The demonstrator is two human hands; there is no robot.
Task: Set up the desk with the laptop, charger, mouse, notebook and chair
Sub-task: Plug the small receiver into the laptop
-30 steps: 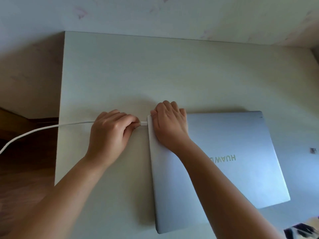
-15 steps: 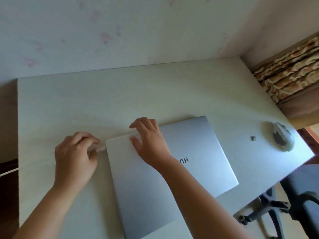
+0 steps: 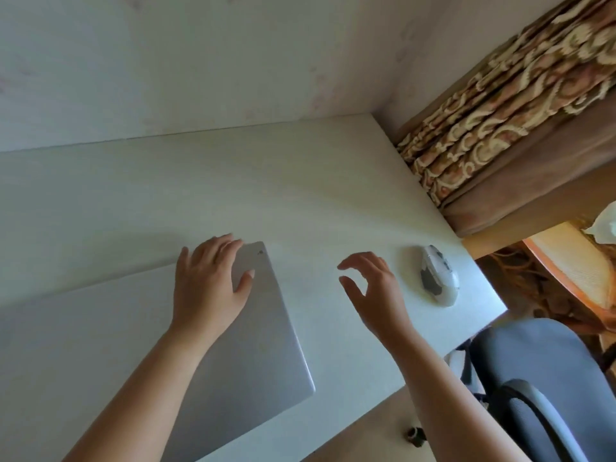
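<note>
The closed silver laptop (image 3: 253, 355) lies flat on the white desk (image 3: 200, 181), running off the left of the view. My left hand (image 3: 206, 281) rests palm down on the lid's far right corner, fingers spread, holding nothing. Above the bare desk between the laptop and the mouse, my right hand (image 3: 373, 288) hovers with its fingers apart and curled, empty. The white and grey mouse (image 3: 438, 275) sits near the desk's right edge, a hand's width right of my right hand. The grey office chair (image 3: 533, 361) stands off the desk's right front corner. Charger cable and notebook are out of view.
The desk backs onto a pale wall, with a patterned curtain (image 3: 500, 111) close to its right edge. An orange wooden piece of furniture (image 3: 566, 271) stands beyond the chair. A chair wheel (image 3: 415, 435) shows on the floor below the desk's front edge.
The view has swung right. My left hand let go of the charger plug and now lies on the laptop lid. My right hand lifted off the lid and moved right, towards the mouse.
</note>
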